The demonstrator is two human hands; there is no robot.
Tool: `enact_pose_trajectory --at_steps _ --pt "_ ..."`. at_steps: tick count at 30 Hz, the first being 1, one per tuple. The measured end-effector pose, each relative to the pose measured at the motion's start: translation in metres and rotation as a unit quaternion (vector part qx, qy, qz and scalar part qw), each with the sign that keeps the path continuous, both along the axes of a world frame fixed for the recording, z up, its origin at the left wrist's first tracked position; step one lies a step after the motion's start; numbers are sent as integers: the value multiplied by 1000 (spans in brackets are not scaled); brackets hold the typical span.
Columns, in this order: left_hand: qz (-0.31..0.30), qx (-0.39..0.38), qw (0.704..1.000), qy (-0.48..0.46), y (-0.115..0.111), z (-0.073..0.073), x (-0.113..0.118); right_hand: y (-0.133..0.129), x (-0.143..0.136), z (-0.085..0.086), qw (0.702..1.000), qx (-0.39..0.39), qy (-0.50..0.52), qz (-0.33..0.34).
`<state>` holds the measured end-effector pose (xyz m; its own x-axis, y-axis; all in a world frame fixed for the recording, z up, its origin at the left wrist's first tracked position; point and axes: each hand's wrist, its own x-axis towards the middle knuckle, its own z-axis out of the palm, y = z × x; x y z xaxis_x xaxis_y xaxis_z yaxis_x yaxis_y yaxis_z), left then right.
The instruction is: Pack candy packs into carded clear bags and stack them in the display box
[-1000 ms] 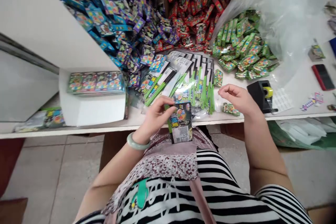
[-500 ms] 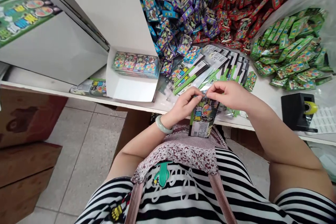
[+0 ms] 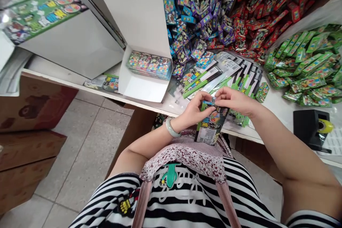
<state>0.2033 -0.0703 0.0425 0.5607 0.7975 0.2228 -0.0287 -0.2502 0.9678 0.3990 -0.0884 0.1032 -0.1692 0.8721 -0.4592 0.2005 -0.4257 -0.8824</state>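
A black and green printed candy bag (image 3: pixel 210 126) hangs upright in front of my apron, over the table's front edge. My left hand (image 3: pixel 199 108) is closed on its upper left side, with the thumb lying across the print. The fingers of my right hand (image 3: pixel 231 100) are pinched at the top edge, touching the fingertips of the left. Something small and blue shows at the bag's top between the hands; I cannot tell what it is. Behind the hands lie fanned-out flat printed bags (image 3: pixel 227 66), overlapping on the white table (image 3: pixel 171 108).
An open white carton (image 3: pixel 144 89) holds several small boxes. Heaps of purple boxes (image 3: pixel 205 17), red boxes (image 3: pixel 267 17) and green boxes (image 3: pixel 310 64) fill the back. A black tape dispenser (image 3: pixel 310 128) stands at right. Folded printed cartons (image 3: pixel 77 42) lean at left, above brown cardboard boxes (image 3: pixel 29 167).
The camera view has shifted, so the table's things appear farther right. My left thumb now lies lower across the bag's front, and blue shows at its top. Both hands stay on the bag.
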Motion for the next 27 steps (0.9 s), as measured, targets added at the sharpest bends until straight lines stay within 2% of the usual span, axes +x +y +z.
enact_pose_trajectory --at_steps 3,5,6,8,10,11,13,14,16,19,21,23,25,27 --pt "-112 -103 988 5 -13 2 -15 2 0 -4 988 -123 96 5" --pt "-170 -135 976 11 -17 10 -30 0 1 -3 984 -138 109 19" --pt "-175 -124 977 10 -17 17 -40 -2 2 -3 987 -116 108 21" --pt "-115 -50 992 2 -7 35 -64 -8 10 -3 995 -44 95 0" --pt "18 71 997 -3 15 55 -93 -14 20 -7 995 23 75 -61" --pt "100 135 986 4 30 63 -108 -17 26 -11 992 46 66 -95" --pt "229 257 937 55 66 71 -136 -24 34 -20 986 72 47 -143" --pt "262 309 909 94 84 70 -147 -27 37 -24 984 79 36 -154" --pt "260 380 869 183 119 58 -162 -34 36 -32 985 83 14 -152" --pt "200 386 835 338 153 24 -168 -43 29 -37 988 78 -3 -132" --pt "161 371 824 396 160 2 -166 -51 27 -39 990 69 -9 -126" --pt "134 361 821 421 159 -12 -164 -62 30 -42 989 62 -18 -133" --pt "105 345 820 444 155 -16 -164 -75 41 -48 986 59 -30 -152" --pt "95 325 822 459 148 -10 -161 -90 56 -56 981 60 -40 -181"
